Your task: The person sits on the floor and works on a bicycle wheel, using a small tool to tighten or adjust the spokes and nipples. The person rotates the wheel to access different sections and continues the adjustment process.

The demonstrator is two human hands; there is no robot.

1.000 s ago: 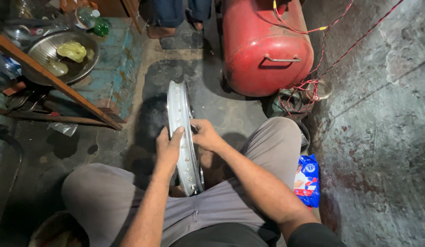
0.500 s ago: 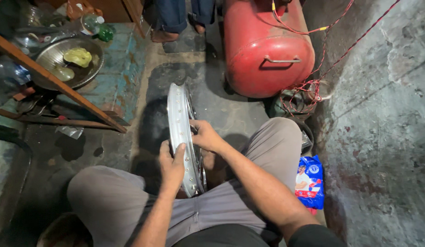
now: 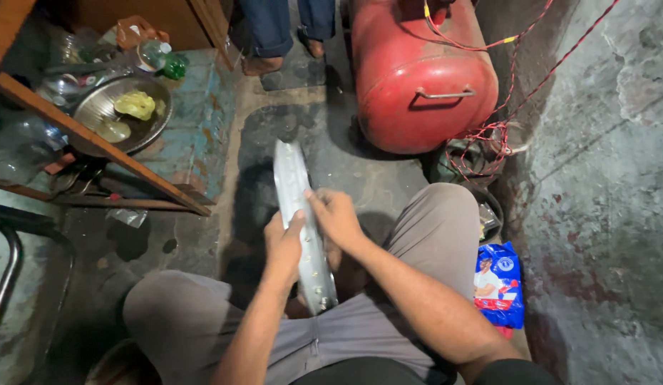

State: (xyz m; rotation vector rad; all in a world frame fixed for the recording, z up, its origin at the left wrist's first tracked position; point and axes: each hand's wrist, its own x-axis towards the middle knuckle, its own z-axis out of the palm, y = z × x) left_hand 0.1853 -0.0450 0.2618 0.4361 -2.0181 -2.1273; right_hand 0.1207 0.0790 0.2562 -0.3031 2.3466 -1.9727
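A shiny metal wheel rim [image 3: 294, 187] stands on edge between my knees, seen edge-on, with small holes along its band. My left hand [image 3: 284, 246] grips the rim from the left side, thumb over its outer face. My right hand [image 3: 336, 217] clasps it from the right, fingers wrapped over the edge, just above the left hand. The rim's lower part dips between my grey trouser legs [image 3: 203, 321].
A red air tank [image 3: 417, 71] with red wires lies ahead on the right. A person's bare feet [image 3: 281, 53] stand beyond the rim. A metal bowl [image 3: 114, 114], bottles and wooden slats crowd the left. A blue packet [image 3: 499, 281] lies by the rough wall [image 3: 602, 178].
Both hands have shifted along the rim: my left hand slid down then back up beside the right. The view has tilted slightly downward.
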